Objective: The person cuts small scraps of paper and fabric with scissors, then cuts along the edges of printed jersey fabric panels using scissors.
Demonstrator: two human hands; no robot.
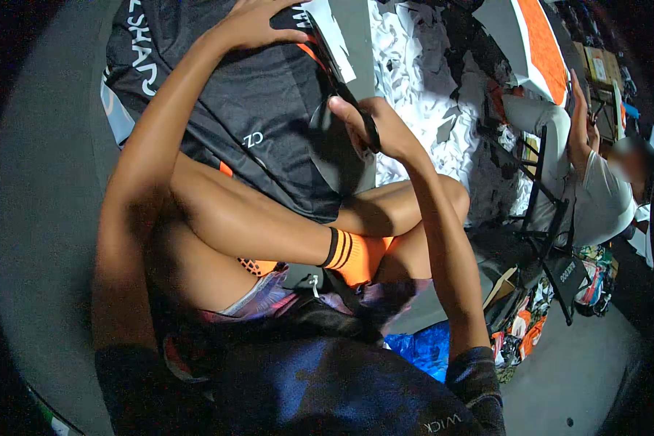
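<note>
Black fabric (225, 94) with white lettering and orange trim lies over the crossed legs and the floor in front. My left hand (258, 22) rests on its upper part, fingers spread, thumb pointing right near the fabric's edge. Black-handled scissors (371, 131) are gripped in my right hand (378, 127), at the right of the fabric. Their dark blades point up and left along the orange-trimmed edge. Beside the blades is a white strip (330, 36) of material. The fingers of my right hand are partly hidden behind the handle.
White scraps (421, 102) are heaped on the right. Beyond them another person (607, 189) sits by a black folding chair frame (541, 196), near an orange and white piece (545, 47). A blue bag (425, 351) and colourful scraps (523, 327) lie at lower right.
</note>
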